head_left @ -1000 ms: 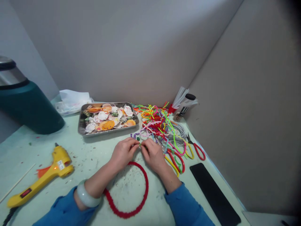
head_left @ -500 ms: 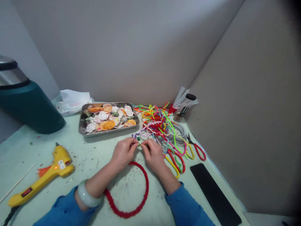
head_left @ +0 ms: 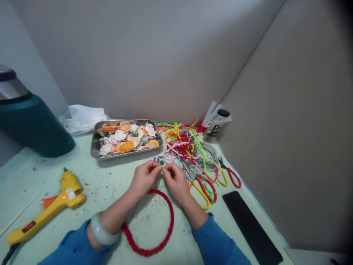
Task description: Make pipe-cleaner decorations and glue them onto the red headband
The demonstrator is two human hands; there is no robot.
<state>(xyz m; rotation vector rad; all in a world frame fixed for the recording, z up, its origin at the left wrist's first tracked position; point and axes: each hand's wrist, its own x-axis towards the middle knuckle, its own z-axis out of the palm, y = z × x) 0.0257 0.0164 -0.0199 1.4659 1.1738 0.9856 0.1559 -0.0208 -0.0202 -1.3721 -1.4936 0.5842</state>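
Observation:
My left hand (head_left: 145, 177) and my right hand (head_left: 175, 181) meet above the middle of the table, thumbs and fingertips pinched close together. Between the fingertips shows a tiny bit of green pipe cleaner (head_left: 162, 168), mostly hidden by the fingers. Below them on the table lies a fuzzy red ring (head_left: 172, 220), partly covered by my left forearm. Just beyond the fingertips are a small dark green piece (head_left: 161, 162) and a curly purple pipe cleaner (head_left: 157, 159).
A metal tray (head_left: 127, 156) of shells stands at the back. Right of it are tangled pipe cleaners (head_left: 183, 141), wire (head_left: 211, 152), scissors (head_left: 202, 197) and a black-lidded jar (head_left: 219, 123). A yellow glue gun (head_left: 52, 208) and teal bottle (head_left: 38, 127) are left, a black strip (head_left: 250, 226) right.
My two hands stay pinched together, with the fingertips shifted slightly and less green showing between them. The whole view has moved a little; the things on the table lie as before.

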